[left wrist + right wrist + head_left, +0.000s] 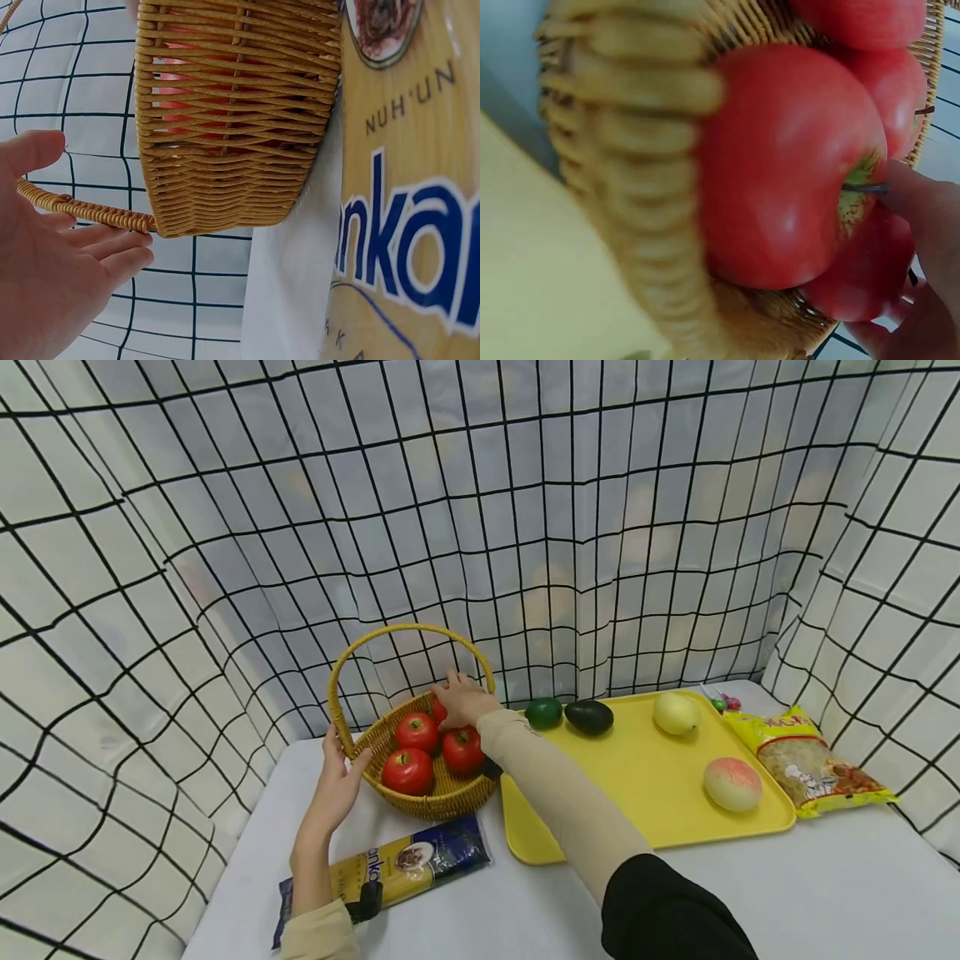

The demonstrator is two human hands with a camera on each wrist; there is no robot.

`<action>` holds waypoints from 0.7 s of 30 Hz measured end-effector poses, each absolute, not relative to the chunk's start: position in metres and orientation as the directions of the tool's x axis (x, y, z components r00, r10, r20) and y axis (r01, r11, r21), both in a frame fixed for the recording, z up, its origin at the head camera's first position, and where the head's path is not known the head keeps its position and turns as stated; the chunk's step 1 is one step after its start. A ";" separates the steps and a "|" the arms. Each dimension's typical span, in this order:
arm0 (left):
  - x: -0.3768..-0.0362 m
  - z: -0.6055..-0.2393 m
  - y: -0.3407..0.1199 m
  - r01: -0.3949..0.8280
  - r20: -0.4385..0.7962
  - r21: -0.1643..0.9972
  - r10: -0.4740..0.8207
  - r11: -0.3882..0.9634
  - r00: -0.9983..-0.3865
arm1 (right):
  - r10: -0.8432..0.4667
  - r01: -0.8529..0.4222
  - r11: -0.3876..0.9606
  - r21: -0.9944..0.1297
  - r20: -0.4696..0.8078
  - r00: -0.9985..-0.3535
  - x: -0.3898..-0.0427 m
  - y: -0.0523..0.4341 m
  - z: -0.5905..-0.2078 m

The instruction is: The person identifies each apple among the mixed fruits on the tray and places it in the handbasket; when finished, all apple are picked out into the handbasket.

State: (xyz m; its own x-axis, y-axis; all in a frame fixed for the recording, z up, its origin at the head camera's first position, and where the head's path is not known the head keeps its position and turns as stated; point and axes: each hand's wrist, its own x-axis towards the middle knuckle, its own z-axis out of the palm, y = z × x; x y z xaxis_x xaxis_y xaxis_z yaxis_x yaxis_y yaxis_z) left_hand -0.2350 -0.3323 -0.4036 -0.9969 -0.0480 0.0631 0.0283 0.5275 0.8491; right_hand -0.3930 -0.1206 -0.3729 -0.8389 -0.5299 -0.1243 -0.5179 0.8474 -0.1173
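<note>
Wicker basket (442, 793) stands upright on the white table (825, 893), left of the yellow tray (637, 777), their edges touching or nearly so. Its hoop handle (408, 631) arches over the bowl, running roughly left-right in the head view.

Contents: red apples. Three show plainly: front-left apple (407, 771), middle apple (417, 731), right-hand apple (462, 749). A fourth red one (438, 708) sits at the back, mostly hidden by the right hand (465, 700).

Right hand: reaches across the basket from the tray side, under the handle, fingers curled down over the back apple. The right wrist view shows a fingertip (911, 199) against the stem hollow of an apple (787, 165), stem end turned toward the hand. Whether the fingers truly close round the fruit I cannot tell; contact is certain.

Left hand (339, 781): spread and relaxed, palm toward the basket's left outer wall, at or just off the rim. The left wrist view shows the straight fingers (112, 259) beside the woven wall (240, 135), the handle base just above them.

The apples are round, with no useful long axis; the stem gives the only direction. The right hand is nearer the fruit and the left is nearer the wall.

A pasta packet (390, 872) lies flat in front of the basket, long axis left-right, just beside the left forearm.
</note>
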 end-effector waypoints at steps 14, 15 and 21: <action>-0.233 -0.401 -0.351 0.043 0.098 0.839 -0.072 0.543 -0.993 | -0.515 -0.492 0.857 -0.152 -0.274 -0.813 -0.380 -0.136 -0.375; -0.233 -0.402 -0.352 0.044 0.098 0.838 -0.072 0.544 -0.993 | -0.516 -0.493 0.857 -0.153 -0.274 -0.812 -0.379 -0.136 -0.376; -0.234 -0.402 -0.355 0.063 0.121 0.830 -0.068 0.555 -0.990 | -0.604 -0.584 0.797 -0.155 -0.176 -0.777 -0.363 -0.131 -0.374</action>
State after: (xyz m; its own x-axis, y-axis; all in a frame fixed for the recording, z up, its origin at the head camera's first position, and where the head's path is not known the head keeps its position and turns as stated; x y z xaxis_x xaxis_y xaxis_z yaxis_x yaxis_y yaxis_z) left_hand -0.2344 -0.3552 -0.4016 -0.9904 -0.0684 0.1205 0.0627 0.5548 0.8296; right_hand -0.3632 -0.1315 -0.3743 -0.7774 -0.6039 -0.1757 -0.5840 0.7968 -0.1548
